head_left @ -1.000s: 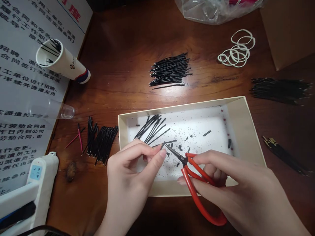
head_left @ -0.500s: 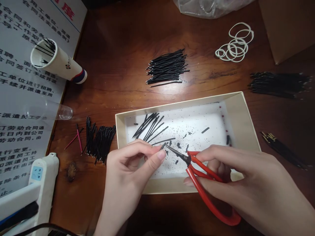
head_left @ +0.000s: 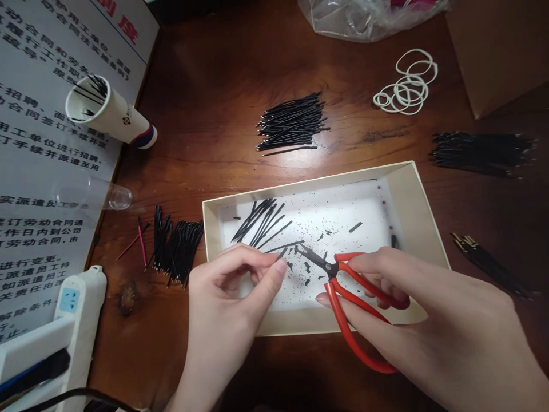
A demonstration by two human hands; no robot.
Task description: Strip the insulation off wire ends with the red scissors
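Observation:
My left hand [head_left: 240, 297] pinches a thin black wire [head_left: 283, 252] between thumb and forefinger, only its tip showing. Red-handled scissors [head_left: 329, 268] are in my right hand [head_left: 450, 309], with the handles spread and the blades slightly apart, just right of the wire tip and not touching it. Both hands are over a shallow cream box [head_left: 422, 220] with a white bottom. Several loose black wires [head_left: 261, 220] lie in its left part, and tiny black scraps [head_left: 306, 267] are scattered across the bottom.
Bundles of black wires lie behind the box [head_left: 294, 123], left of it [head_left: 178, 246] and at the right [head_left: 480, 153]. White rubber bands [head_left: 403, 91], a paper cup [head_left: 115, 123] holding wires, a clear plastic cup [head_left: 122, 196], a power strip [head_left: 79, 309] and a plastic bag [head_left: 364, 20] surround it.
The scissors have drawn a little to the right, away from the wire tip, and their blades and handles have opened wider. My left hand keeps its pinch on the wire.

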